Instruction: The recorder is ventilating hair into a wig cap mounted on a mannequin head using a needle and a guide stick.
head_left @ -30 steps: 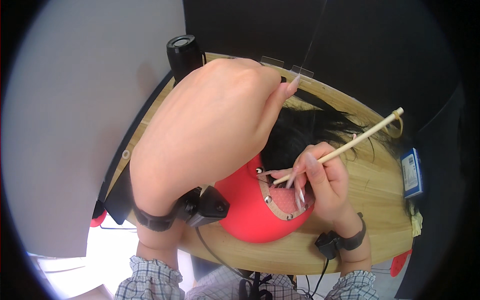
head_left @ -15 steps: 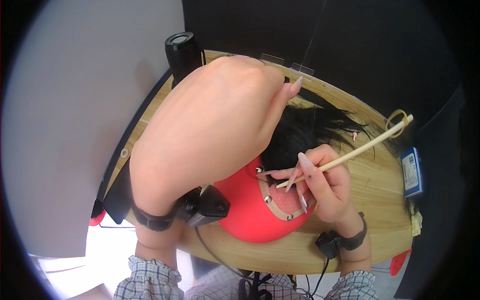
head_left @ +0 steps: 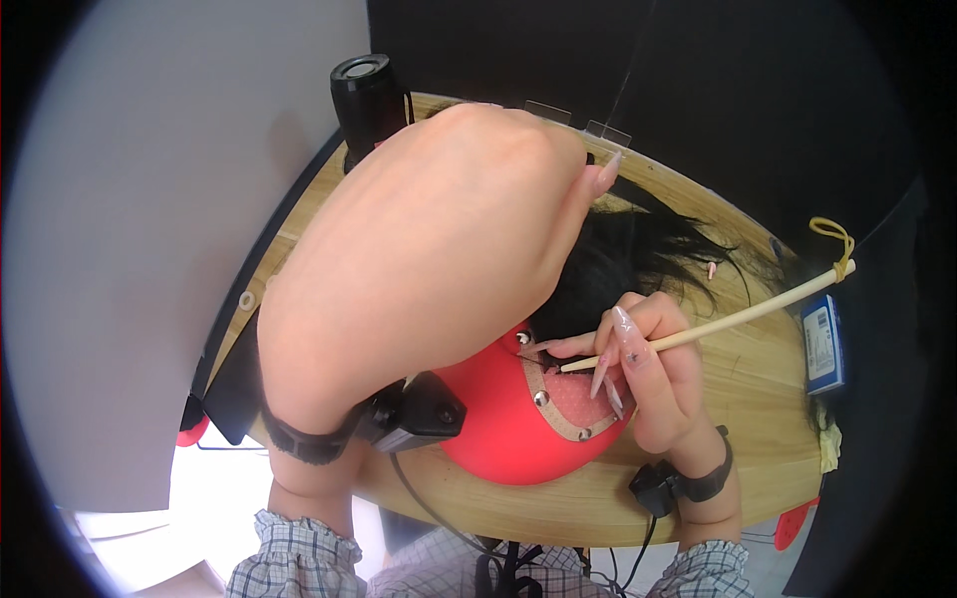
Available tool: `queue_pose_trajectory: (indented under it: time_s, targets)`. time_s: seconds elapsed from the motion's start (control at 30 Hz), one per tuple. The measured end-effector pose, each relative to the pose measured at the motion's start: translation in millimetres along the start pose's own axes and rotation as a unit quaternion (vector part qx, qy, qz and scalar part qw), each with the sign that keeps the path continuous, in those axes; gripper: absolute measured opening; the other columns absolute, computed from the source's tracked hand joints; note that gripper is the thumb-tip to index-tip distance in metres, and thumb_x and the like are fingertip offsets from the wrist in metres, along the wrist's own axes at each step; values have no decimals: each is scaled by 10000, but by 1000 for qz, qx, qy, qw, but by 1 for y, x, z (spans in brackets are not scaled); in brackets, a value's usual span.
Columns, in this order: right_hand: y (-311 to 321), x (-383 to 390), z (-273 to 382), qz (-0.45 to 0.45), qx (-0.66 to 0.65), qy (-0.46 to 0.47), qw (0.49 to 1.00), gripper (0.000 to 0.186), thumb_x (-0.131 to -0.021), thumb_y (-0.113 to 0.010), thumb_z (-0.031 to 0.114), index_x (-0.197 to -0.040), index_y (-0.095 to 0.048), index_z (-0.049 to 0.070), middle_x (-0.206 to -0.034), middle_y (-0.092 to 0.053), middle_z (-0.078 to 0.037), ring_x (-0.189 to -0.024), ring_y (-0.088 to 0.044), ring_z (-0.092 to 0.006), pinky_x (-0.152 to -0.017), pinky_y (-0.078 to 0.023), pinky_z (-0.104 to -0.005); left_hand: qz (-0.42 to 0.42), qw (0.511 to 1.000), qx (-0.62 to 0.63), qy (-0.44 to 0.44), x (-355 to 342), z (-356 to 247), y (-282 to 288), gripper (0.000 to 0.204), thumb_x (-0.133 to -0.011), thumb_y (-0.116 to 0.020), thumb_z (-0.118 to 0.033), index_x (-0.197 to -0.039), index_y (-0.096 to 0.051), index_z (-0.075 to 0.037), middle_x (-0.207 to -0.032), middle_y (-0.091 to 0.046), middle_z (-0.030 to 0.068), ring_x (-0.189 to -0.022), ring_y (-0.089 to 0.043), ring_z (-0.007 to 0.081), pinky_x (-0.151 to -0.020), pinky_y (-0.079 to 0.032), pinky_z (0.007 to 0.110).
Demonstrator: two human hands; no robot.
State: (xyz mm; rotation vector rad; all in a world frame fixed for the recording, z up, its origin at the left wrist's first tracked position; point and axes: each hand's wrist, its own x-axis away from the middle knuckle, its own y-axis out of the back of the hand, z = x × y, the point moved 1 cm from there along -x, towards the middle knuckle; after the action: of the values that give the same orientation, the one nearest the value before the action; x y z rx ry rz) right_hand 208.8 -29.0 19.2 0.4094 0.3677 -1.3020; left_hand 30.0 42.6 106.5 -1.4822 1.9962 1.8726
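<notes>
A red rounded wig block (head_left: 498,429) carries a patch of pink mesh (head_left: 573,399) edged with a beige band (head_left: 551,411), held by several silver pins. Black hair (head_left: 618,244) spreads beyond it. My right hand (head_left: 653,369) grips a slim pale wooden stick (head_left: 738,317) with a yellow rubber band (head_left: 832,234) round its far end; the stick's near tip points at the mesh beside the hair. Raised high over the left side, my left hand (head_left: 478,199) is curled, its back and thumb showing. Most of its fingers are hidden, and what they hold cannot be seen.
A black cylindrical speaker (head_left: 367,100) stands at the far left of the wooden table (head_left: 758,399). At the right edge is a blue and white box (head_left: 823,344). A small pale ring (head_left: 246,301) lies left. Black devices (head_left: 424,409) are strapped to both wrists, with cables trailing.
The stick has tilted flatter, its banded end moving right and slightly down. My left hand has shifted a little to the right; the wig block has shifted slightly right in view.
</notes>
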Motion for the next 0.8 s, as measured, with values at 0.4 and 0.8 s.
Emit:
queue_pose_trajectory:
  time_s: [0.4,0.8]
  targets:
    - [1,0,1,10,44,12,999,135,-938,-419,47,-901,-523,-30,-781,-597,-110,-649,-501,-109,-615,-429,-240,-2,1000,9,-23,0,-1,-2,274,-898,-552,-129,-683,-532,41,-596,-477,170,-523,-481,319,-508,-398,363]
    - [0,-1,3,12,47,1,999,145,-938,-424,59,-925,-529,-40,-764,-592,-100,-644,-503,-106,-606,-424,-232,19,1000,13,-21,0,0,-4,298,-903,-548,-130,-655,-522,35,-587,-479,162,-521,-476,317,-511,-396,364]
